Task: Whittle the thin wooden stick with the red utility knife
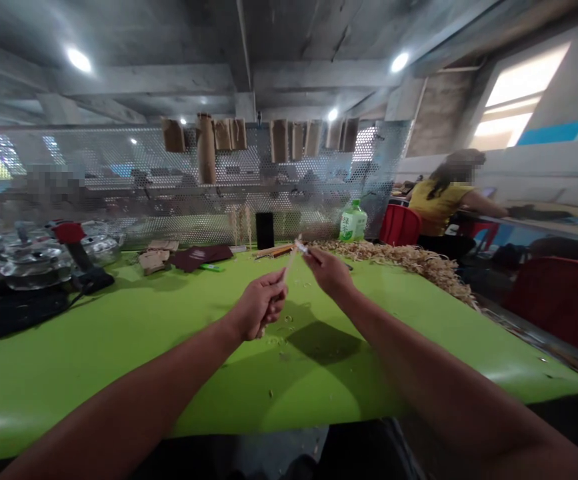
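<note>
Over the green tabletop (133, 353), my left hand (265, 305) is closed around a thin, pale wooden stick (291, 263) that slants up and away from me. My right hand (329, 272) is closed near the stick's far end. Its fingers grip something small with a whitish part; what it is, I cannot make out. Pale curls, apparently shavings, show at the stick's tip. A few loose shavings (287, 320) lie on the table below my hands.
A long heap of wood shavings (413, 259) runs along the right edge. At the back stand a green-labelled bottle (353, 223) and a black upright slab (265, 231), near several slim tools (281, 251). Metal pots (31, 267) fill the left. A person in yellow (436, 203) sits at right.
</note>
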`<state>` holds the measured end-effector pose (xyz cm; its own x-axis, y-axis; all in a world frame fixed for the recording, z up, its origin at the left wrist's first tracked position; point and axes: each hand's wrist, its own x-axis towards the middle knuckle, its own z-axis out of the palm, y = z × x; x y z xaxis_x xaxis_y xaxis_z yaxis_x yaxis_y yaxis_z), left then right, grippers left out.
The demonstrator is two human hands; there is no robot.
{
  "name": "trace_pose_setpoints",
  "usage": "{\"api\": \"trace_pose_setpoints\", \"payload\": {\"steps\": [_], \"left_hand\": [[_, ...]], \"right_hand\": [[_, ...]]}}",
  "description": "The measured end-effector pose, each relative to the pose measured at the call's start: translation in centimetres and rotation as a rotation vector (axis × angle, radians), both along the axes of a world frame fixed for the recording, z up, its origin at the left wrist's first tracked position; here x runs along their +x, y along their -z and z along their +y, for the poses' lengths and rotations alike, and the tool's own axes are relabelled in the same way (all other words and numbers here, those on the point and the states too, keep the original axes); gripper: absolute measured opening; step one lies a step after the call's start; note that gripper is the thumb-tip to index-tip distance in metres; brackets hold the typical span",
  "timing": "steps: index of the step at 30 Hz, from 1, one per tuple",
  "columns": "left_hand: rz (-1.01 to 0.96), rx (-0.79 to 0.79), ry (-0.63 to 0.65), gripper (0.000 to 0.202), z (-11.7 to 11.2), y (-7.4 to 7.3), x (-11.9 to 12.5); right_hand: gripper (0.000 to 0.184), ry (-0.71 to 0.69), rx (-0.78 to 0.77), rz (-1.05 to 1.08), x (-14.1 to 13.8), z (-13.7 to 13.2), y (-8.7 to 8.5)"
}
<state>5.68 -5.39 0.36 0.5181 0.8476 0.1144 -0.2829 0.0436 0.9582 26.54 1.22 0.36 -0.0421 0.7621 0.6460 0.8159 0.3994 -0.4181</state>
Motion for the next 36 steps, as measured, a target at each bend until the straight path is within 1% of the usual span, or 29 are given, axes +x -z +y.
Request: {"api": "trace_pose_setpoints", "payload": {"steps": [2, 3, 5, 6, 7, 9, 12, 14, 16, 19, 25, 26, 30, 34, 36], "left_hand": [[0.034, 0.004, 0.056, 0.041, -0.5, 0.1, 0.3], [0.026, 0.010, 0.057, 0.042, -0.6, 0.1, 0.4], [-0.002, 0.018, -0.006, 0.042, -0.4, 0.1, 0.4], [-0.016, 0.016, -0.058, 0.040, 0.0, 0.1, 0.3], [-0.027, 0.014, -0.108, 0.038, 0.3, 0.1, 0.2], [-0.051, 0.018, -0.178, 0.033, 1.2, 0.1, -0.1], [-0.078, 0.047, -0.202, 0.023, 1.9, 0.1, -0.4], [-0.067, 0.072, -0.201, 0.013, 2.0, 0.2, -0.3], [-0.028, 0.085, -0.193, 0.008, 1.8, 0.1, -0.2], [-0.002, 0.085, -0.186, 0.010, 1.4, 0.0, 0.0], [-0.011, 0.115, -0.179, 0.011, 0.8, -0.2, 0.1], [-0.011, 0.116, -0.184, 0.013, 0.7, -0.2, 0.2], [0.010, 0.103, -0.194, 0.030, 0.4, 0.0, 0.3], [0.093, 0.088, -0.177, 0.037, 0.4, 0.0, 0.1], [0.101, 0.075, -0.176, 0.039, 0.4, 0.0, 0.0]], "right_hand": [[0.038, 0.070, -0.032, 0.071, 1.9, 1.1, -0.4], [0.039, 0.087, -0.028, 0.089, 2.6, 1.5, -0.5], [0.040, 0.097, -0.001, 0.108, 3.2, 1.7, -0.4], [0.041, 0.083, 0.012, 0.113, 3.0, 1.5, -0.3], [0.040, 0.050, 0.020, 0.104, 2.4, 1.1, -0.1], [0.038, -0.065, 0.029, 0.056, 0.6, -0.1, 0.3], [0.033, -0.244, 0.028, -0.053, -2.3, -1.8, 0.9], [0.031, -0.286, 0.028, -0.119, -3.5, -2.6, 1.0], [0.031, -0.276, 0.035, -0.178, -3.9, -2.9, 1.1], [0.032, -0.226, 0.060, -0.235, -3.7, -3.0, 1.0], [0.033, -0.171, 0.083, -0.251, -3.3, -2.9, 0.7], [0.033, -0.156, 0.088, -0.239, -3.2, -2.9, 0.6], [0.036, -0.119, 0.085, -0.209, -2.4, -2.4, 0.3], [0.036, -0.045, 0.066, -0.151, -1.8, -1.7, 0.1], [0.036, -0.044, 0.056, -0.130, -1.5, -1.2, 0.0]]}}
